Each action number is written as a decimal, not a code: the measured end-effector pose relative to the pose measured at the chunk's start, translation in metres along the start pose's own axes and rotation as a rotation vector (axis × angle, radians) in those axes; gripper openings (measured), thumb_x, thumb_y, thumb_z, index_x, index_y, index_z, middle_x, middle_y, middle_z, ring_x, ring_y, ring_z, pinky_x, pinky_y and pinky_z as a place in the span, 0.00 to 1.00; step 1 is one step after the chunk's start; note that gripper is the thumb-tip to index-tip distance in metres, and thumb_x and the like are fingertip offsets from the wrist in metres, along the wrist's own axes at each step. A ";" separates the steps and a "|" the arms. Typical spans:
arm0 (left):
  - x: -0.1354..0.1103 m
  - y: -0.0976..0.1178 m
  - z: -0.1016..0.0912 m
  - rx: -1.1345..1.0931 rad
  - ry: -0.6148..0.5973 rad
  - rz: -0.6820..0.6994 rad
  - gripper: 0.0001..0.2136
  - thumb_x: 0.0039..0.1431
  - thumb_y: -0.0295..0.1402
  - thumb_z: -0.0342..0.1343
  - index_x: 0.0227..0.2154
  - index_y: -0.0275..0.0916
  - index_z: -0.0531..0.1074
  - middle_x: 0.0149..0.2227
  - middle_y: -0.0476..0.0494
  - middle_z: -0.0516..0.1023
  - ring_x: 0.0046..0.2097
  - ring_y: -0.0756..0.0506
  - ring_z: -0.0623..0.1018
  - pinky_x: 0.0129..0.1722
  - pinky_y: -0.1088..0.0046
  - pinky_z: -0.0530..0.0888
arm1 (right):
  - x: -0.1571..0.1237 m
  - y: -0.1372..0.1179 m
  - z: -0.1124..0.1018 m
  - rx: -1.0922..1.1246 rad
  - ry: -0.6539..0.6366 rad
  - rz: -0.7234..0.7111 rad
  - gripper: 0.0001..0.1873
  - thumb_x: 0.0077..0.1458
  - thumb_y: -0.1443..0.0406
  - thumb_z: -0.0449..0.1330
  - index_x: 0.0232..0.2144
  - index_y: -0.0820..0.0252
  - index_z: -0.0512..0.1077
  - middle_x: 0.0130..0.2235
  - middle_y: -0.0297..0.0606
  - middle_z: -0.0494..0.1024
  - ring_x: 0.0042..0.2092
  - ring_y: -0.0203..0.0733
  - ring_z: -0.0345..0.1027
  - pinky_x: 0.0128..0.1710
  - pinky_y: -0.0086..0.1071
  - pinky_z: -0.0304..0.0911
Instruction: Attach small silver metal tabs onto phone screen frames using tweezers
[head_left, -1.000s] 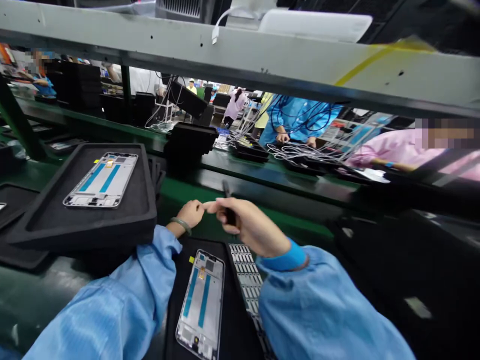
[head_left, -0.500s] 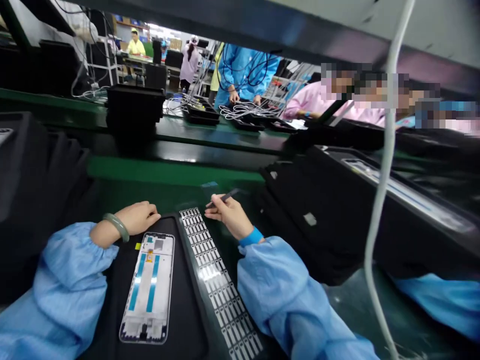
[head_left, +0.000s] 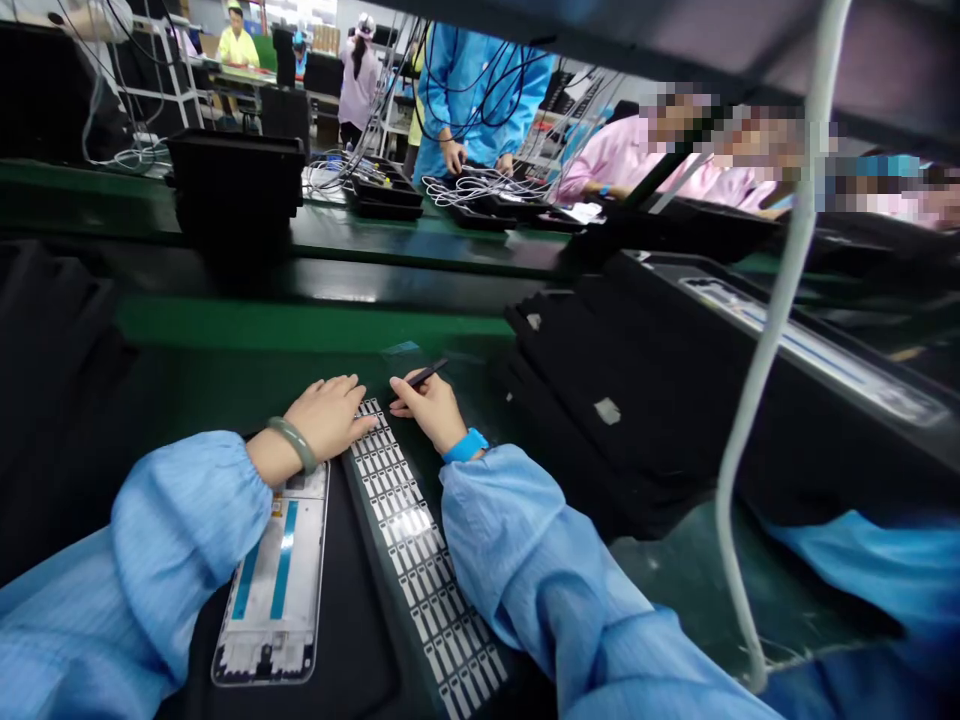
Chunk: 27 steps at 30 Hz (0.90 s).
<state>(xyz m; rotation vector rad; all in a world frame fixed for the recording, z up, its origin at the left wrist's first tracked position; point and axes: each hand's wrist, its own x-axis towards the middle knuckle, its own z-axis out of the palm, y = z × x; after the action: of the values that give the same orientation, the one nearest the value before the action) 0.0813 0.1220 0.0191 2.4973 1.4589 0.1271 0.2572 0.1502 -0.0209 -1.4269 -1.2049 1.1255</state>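
Note:
My left hand [head_left: 326, 425] lies with fingers stretched out at the far end of a long sheet of small pale stickers [head_left: 409, 540], its thumb over the top rows. Pinched in my right hand [head_left: 433, 412] is a slim black tool [head_left: 427, 373], perhaps tweezers, just right of the sheet's far end. A phone frame [head_left: 266, 600] with two blue strips rests on a black tray [head_left: 356, 620] left of the sheet. My left wrist and sleeve hide the phone frame's upper part.
Black trays [head_left: 592, 400] are stacked at right, the top one holding another phone frame [head_left: 810, 345]. A white cable [head_left: 765, 370] hangs down in front of them. Across the bench stand a black bin [head_left: 236, 185] and a person in blue [head_left: 480, 90] beside bundled white cables [head_left: 480, 187].
My left hand has moved right, from beside the phone frame onto the sticker sheet's far end. My right hand keeps the black tool near that end. The camera view has shifted.

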 end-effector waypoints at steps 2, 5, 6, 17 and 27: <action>0.010 0.002 0.004 0.010 0.008 -0.022 0.23 0.60 0.44 0.44 0.52 0.35 0.64 0.59 0.35 0.61 0.60 0.38 0.61 0.56 0.57 0.59 | 0.000 0.002 0.000 -0.021 -0.023 -0.012 0.13 0.45 0.60 0.63 0.29 0.62 0.64 0.21 0.29 0.71 0.23 0.33 0.72 0.21 0.25 0.71; 0.017 0.004 0.010 0.022 0.006 -0.052 0.20 0.58 0.43 0.48 0.51 0.39 0.66 0.59 0.39 0.62 0.60 0.38 0.60 0.56 0.55 0.59 | -0.001 0.002 0.001 -0.040 -0.046 -0.026 0.13 0.45 0.59 0.62 0.28 0.61 0.65 0.21 0.30 0.72 0.23 0.34 0.72 0.22 0.26 0.72; 0.017 0.005 0.011 0.025 0.005 -0.062 0.20 0.58 0.42 0.48 0.51 0.39 0.66 0.59 0.40 0.62 0.61 0.38 0.60 0.57 0.53 0.58 | -0.001 0.003 0.001 -0.047 -0.045 -0.033 0.13 0.45 0.59 0.62 0.28 0.61 0.65 0.21 0.30 0.72 0.23 0.34 0.72 0.22 0.26 0.72; 0.016 0.008 0.016 0.024 0.008 -0.081 0.16 0.58 0.40 0.48 0.48 0.43 0.68 0.59 0.43 0.63 0.61 0.39 0.59 0.56 0.51 0.58 | -0.003 0.004 -0.006 -0.080 -0.033 -0.087 0.16 0.46 0.55 0.62 0.29 0.60 0.64 0.21 0.30 0.71 0.23 0.36 0.72 0.23 0.26 0.72; 0.014 0.006 0.019 -0.029 0.045 -0.058 0.14 0.59 0.39 0.47 0.44 0.45 0.72 0.57 0.45 0.66 0.60 0.38 0.60 0.56 0.52 0.58 | -0.001 0.001 -0.007 0.011 -0.028 0.018 0.13 0.46 0.59 0.62 0.27 0.61 0.64 0.19 0.29 0.70 0.20 0.34 0.70 0.20 0.26 0.71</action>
<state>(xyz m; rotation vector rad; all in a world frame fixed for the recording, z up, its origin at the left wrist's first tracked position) 0.0970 0.1283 0.0017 2.4419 1.5338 0.1934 0.2639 0.1488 -0.0206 -1.4203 -1.2060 1.1667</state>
